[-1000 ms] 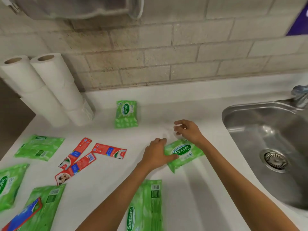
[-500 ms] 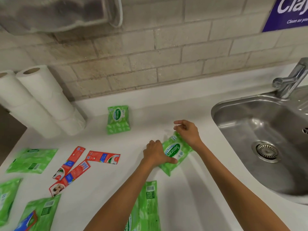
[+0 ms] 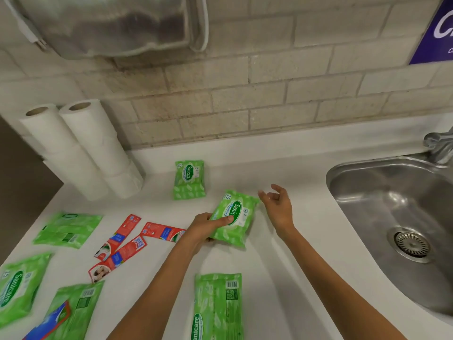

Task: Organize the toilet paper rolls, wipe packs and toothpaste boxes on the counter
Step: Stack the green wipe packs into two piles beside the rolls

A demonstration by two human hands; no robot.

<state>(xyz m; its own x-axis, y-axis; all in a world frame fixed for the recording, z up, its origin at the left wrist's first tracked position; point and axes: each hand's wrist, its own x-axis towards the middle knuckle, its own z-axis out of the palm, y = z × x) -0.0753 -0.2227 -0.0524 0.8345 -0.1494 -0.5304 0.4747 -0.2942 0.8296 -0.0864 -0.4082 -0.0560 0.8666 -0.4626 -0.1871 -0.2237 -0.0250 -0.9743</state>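
Green, glossy soft-plastic wipe pack point(image 3: 236, 218) is being held near the middle of the white desk point(image 3: 282, 290), the left hand point(image 3: 203, 225) clamping its grip on the near edge while the right hand point(image 3: 278, 208) is hovering just beside it with fingers apart, so that one-sided hold is risking a slip.

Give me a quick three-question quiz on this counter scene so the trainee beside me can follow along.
1. True or false: the right hand grips the wipe pack in the middle.
2. Where are the toilet paper rolls stacked? A) in the sink B) at the counter's back left corner C) on a wipe pack
3. How many red toothpaste boxes lie directly on the counter?
Key: 1 false, the left hand holds it, and the right hand is open beside it; 2 B; 3 three.
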